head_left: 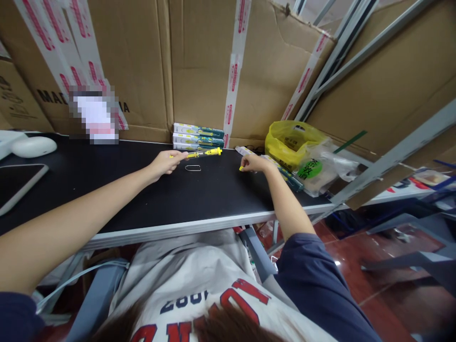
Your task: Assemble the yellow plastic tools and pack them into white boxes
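Note:
My left hand (169, 163) is closed around one end of a slim yellow pen-like tool (204, 153). The tool has a see-through middle section and points to the right above the black tabletop. Across from it, my right hand (254, 164) pinches a small yellow piece (241, 168), too small to identify. A bent U-shaped metal wire (193, 168) lies on the table just below the tool. Behind the left hand, several long narrow boxes (198, 140) with green and yellow print are stacked against the cardboard.
More narrow boxes (290, 178) lie beyond my right forearm. A yellow plastic bag (285, 142) and a clear bag (315, 175) stand at the right by a metal frame (356, 185). A tablet-like device (19, 185) and white mouse (34, 147) lie left. Tall cardboard (199, 61) closes the back.

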`<state>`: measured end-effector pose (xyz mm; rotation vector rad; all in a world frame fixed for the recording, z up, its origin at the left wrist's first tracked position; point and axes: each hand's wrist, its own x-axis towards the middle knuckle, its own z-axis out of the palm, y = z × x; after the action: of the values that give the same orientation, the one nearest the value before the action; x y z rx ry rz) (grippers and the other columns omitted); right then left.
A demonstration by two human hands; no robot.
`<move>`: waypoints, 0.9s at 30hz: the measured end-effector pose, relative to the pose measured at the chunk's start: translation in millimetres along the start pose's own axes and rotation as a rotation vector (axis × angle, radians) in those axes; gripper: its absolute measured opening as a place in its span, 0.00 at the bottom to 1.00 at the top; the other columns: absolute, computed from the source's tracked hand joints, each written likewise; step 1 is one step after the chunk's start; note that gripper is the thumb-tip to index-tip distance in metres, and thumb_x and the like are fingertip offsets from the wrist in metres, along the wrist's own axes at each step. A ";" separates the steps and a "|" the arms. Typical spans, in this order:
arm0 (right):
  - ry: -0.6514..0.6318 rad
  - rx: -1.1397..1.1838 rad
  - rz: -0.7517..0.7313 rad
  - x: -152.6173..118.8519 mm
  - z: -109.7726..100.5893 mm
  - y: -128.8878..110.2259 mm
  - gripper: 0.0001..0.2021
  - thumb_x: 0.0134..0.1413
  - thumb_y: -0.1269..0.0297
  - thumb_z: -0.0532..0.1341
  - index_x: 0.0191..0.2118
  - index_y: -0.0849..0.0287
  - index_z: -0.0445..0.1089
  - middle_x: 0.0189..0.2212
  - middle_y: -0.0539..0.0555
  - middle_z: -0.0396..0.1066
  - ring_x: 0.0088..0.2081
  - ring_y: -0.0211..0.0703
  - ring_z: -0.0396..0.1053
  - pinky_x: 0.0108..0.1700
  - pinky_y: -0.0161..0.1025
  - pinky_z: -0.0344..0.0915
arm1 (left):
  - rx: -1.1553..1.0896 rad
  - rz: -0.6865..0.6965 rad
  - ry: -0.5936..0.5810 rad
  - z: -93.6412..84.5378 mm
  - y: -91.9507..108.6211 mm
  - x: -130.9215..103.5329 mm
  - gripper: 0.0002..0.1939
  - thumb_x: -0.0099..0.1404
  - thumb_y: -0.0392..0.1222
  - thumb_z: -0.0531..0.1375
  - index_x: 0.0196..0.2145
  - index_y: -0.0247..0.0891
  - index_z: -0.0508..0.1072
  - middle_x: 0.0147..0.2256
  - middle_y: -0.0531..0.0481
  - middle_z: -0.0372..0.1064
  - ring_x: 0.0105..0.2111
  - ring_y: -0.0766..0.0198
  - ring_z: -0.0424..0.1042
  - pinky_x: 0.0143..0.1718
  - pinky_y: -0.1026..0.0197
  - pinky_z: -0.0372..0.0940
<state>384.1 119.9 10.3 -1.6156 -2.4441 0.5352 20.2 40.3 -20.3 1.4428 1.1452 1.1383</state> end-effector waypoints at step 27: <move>0.206 0.708 -0.440 -4.1 23.7 -79.2 0.22 0.48 0.49 0.70 0.39 0.59 0.63 0.25 0.46 0.70 0.22 0.30 0.66 0.20 0.27 0.64 | -0.005 -0.006 -0.011 1.1 -0.3 0.3 0.18 0.59 0.53 0.65 0.33 0.33 0.73 0.18 0.64 0.44 0.14 0.77 0.42 0.15 0.71 0.36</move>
<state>310.3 83.5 18.9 -0.7842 -2.0163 0.9502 21.3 40.4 -20.7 1.4396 1.1376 1.1273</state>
